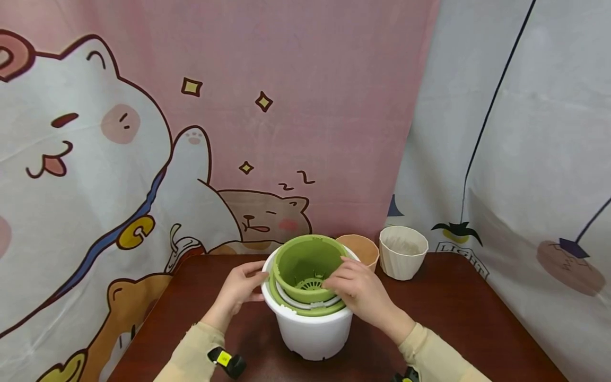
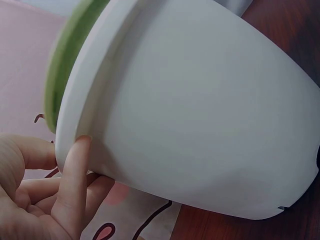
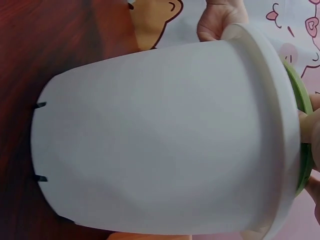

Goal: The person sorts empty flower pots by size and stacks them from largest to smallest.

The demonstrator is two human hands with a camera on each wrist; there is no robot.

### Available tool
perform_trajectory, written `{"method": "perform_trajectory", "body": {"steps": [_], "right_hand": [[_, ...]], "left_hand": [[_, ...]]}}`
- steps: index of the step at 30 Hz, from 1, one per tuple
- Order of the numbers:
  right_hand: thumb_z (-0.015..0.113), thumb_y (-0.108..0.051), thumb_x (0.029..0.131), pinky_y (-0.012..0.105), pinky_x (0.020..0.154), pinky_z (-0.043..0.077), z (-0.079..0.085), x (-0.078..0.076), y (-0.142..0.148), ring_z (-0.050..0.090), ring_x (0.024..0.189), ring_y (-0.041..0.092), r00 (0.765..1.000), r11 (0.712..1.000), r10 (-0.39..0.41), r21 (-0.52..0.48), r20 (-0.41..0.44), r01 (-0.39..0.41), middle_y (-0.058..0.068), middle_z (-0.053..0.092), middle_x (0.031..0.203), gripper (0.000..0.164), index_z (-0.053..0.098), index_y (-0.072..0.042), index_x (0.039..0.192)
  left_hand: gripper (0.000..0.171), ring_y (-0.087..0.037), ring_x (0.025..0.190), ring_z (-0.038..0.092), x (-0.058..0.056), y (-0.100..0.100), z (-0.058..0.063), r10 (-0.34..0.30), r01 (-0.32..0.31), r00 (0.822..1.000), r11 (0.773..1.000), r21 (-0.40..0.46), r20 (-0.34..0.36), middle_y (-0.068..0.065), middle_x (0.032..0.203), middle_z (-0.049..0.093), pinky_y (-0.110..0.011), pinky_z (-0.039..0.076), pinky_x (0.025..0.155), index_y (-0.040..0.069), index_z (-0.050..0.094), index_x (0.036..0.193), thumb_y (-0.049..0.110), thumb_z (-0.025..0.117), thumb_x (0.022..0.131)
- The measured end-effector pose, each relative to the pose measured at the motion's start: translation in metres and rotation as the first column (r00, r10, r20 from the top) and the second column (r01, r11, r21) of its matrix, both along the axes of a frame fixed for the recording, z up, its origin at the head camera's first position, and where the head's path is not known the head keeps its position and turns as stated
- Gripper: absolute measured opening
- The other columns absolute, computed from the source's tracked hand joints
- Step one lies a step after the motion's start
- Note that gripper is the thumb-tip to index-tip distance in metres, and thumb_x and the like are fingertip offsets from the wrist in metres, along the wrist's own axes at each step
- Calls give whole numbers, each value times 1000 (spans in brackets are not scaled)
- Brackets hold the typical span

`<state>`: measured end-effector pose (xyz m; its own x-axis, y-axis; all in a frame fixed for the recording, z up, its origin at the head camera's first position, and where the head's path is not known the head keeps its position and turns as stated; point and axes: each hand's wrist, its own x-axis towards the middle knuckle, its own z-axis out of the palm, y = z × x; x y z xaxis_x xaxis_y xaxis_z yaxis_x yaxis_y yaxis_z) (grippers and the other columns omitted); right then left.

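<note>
Green flowerpot point(image 1: 305, 259) sits nested inside a large white flowerpot point(image 1: 315, 335) on the table point(image 1: 444, 329): in your head view, your left hand point(image 1: 240, 288) pinches the white pot's rim, your right hand point(image 1: 361, 291) the green one's, near an orange pot point(image 1: 361, 248). Your left wrist view shows thumb and finger on the white rim; your right wrist view cuts off your fingers at the green rim.
</note>
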<state>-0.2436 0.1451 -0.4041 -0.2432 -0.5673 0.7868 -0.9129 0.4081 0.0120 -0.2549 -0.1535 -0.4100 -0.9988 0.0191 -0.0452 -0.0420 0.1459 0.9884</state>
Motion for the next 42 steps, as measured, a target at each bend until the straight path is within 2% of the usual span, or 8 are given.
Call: {"method": "perform_trajectory", "body": {"steps": [3, 9, 12, 17, 22, 28, 34, 42], "right_hand": [[77, 7, 73, 53, 98, 48, -4, -1, 1, 63, 91, 15, 1000, 1000, 4, 26, 29, -5, -7, 70, 89, 28, 76, -14, 92], [81, 6, 70, 55, 100, 47, -5, -2, 4, 63, 93, 13, 997, 998, 21, 62, 78, -26, -10, 70, 92, 34, 76, -17, 94], [85, -1, 70, 55, 101, 45, -4, -3, 6, 62, 95, 11, 993, 996, 32, 85, 115, -42, -11, 70, 95, 32, 76, -17, 96], [83, -17, 75, 57, 102, 43, -1, -3, 8, 61, 100, 10, 984, 991, 68, 105, 163, -85, -12, 70, 101, 27, 75, -18, 101], [82, -18, 79, 51, 103, 45, 2, -2, 13, 62, 108, 17, 982, 992, 82, 81, 168, -96, -6, 69, 111, 28, 74, -18, 106], [84, -16, 77, 39, 102, 44, 3, -3, 25, 61, 112, 25, 984, 999, 37, 21, 177, -41, 2, 68, 118, 35, 73, -17, 111], [85, -14, 77, 33, 101, 44, 5, -3, 39, 58, 113, 23, 967, 999, -8, -40, 253, 19, -1, 67, 121, 50, 67, -13, 123], [87, -13, 73, 29, 95, 46, 4, -1, 53, 59, 109, 19, 953, 989, -117, -56, 279, 137, -3, 67, 117, 55, 67, -12, 124]], "left_hand": [[39, -21, 76, 69, 0, 0, 0, 2, -2, 1000, 1000, -2, 6, -15, 105, 69, -37, 61, 58, -3, 60, 131, 7, 66, 95], [37, -21, 75, 69, -1, 1, 0, 11, -11, 1000, 1000, -5, 7, -15, 104, 69, -37, 61, 58, -2, 61, 130, 7, 66, 95], [37, -21, 75, 69, -1, 0, 0, 9, -9, 1000, 1000, -5, 7, -15, 104, 69, -37, 61, 58, -2, 61, 131, 7, 66, 95], [38, -21, 75, 69, -1, 0, -1, 8, -8, 1000, 1000, -5, 9, -15, 103, 69, -38, 62, 59, -2, 61, 131, 7, 66, 95], [38, -20, 76, 69, -1, 0, 0, 8, -8, 1000, 1000, -9, 8, -15, 104, 69, -38, 62, 59, -2, 61, 131, 7, 66, 95], [38, -20, 75, 68, -1, 0, 0, 8, -8, 1000, 1000, -11, 13, -15, 104, 68, -37, 62, 59, -2, 61, 131, 7, 66, 95], [38, -20, 74, 68, -1, 1, 0, 7, -7, 1000, 1000, -12, 10, -15, 103, 69, -38, 62, 59, -2, 61, 131, 7, 66, 95], [38, -20, 74, 68, 0, 1, 0, 8, -7, 1000, 1000, -10, 9, -15, 103, 68, -37, 61, 58, -2, 61, 131, 8, 66, 95]]}}
